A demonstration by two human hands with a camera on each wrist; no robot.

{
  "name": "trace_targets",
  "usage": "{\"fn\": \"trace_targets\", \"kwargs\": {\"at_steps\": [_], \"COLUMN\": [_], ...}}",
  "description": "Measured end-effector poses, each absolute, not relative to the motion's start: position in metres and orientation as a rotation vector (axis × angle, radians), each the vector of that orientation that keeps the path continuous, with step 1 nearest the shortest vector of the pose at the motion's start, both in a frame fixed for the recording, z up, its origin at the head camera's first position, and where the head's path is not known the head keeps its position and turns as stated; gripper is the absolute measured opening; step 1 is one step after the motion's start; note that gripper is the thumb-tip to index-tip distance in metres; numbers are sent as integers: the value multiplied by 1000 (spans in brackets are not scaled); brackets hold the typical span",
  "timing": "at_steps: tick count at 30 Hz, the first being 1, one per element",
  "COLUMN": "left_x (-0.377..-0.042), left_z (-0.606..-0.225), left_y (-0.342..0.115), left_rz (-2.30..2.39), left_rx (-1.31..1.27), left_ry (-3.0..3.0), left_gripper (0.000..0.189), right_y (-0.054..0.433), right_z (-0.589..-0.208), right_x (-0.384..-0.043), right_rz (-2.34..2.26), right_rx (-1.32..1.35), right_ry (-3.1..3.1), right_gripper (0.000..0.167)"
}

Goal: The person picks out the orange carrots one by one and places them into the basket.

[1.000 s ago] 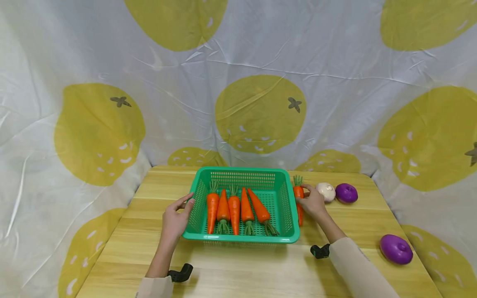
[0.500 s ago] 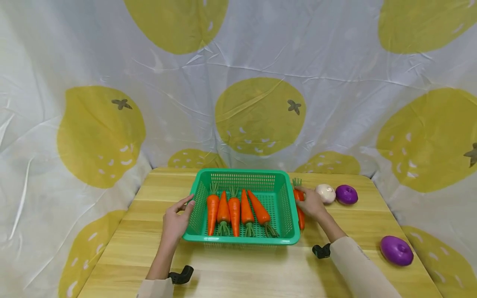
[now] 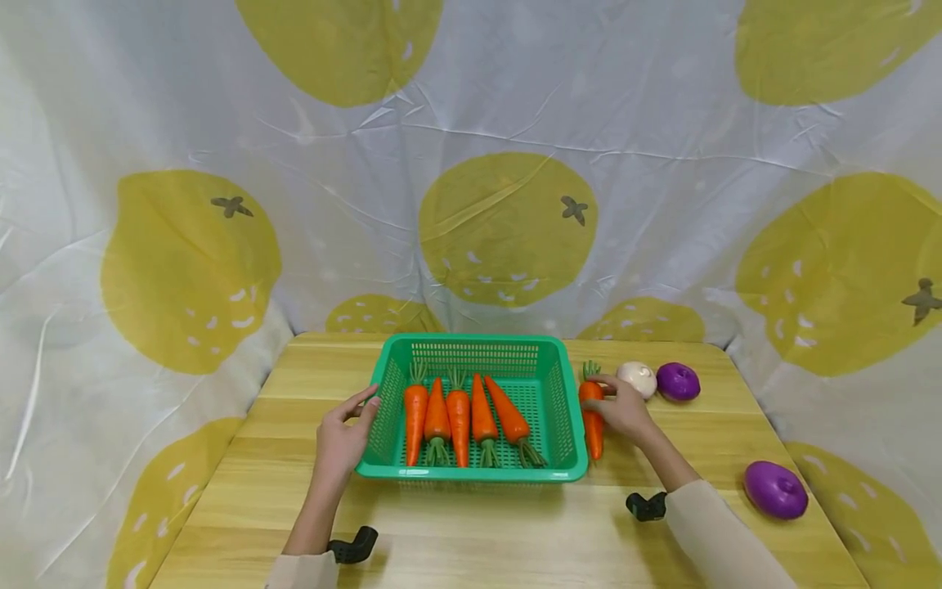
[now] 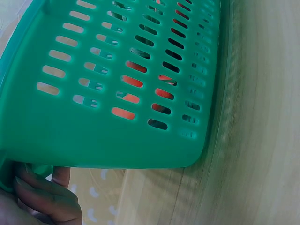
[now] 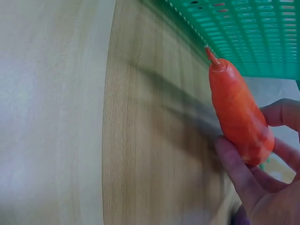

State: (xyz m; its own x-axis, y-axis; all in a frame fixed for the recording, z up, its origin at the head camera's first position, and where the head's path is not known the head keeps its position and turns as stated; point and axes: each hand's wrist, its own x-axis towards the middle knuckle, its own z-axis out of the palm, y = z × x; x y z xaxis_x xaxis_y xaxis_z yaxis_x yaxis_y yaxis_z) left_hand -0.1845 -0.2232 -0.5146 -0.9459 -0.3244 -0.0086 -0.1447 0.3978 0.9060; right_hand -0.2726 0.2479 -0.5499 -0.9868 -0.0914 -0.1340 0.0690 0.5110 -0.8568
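A green plastic basket (image 3: 471, 474) stands in the middle of the table, holding several carrots (image 3: 459, 417) side by side, some with tops forward and some with tops back. My left hand (image 3: 342, 438) grips its left rim; bent fingers (image 4: 49, 199) show at the rim in the left wrist view. Just outside the basket's right wall, my right hand (image 3: 625, 409) holds another carrot (image 3: 592, 421) between thumb and fingers. Its leafy top points to the back. In the right wrist view this carrot (image 5: 239, 108) is tilted, its pointed tip near the basket wall, with a shadow on the wood.
A white round vegetable (image 3: 637, 379) lies behind my right hand, with a purple onion (image 3: 678, 382) right beside it. Another purple onion (image 3: 776, 490) lies near the table's right edge. A lemon-patterned curtain (image 3: 508, 229) hangs behind the wooden table (image 3: 471, 540).
My right hand has shifted the carrot slightly toward me and away from the basket wall, so more of it shows. My left hand stays at the rim.
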Motion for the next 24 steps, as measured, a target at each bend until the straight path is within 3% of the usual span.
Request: {"fn": "trace_targets", "kwargs": {"at_steps": [24], "left_x": [-184], "left_z": [-514], "left_y": [-224], "left_rz": [-1565], "left_rx": [422], "left_ry": [-2490], "left_gripper": [35], "right_y": [245], "right_z": [-479], "right_x": [-253], "right_rz": [-1731], "right_rx": [-110], "right_ry": [2476], "right_gripper": [58]}}
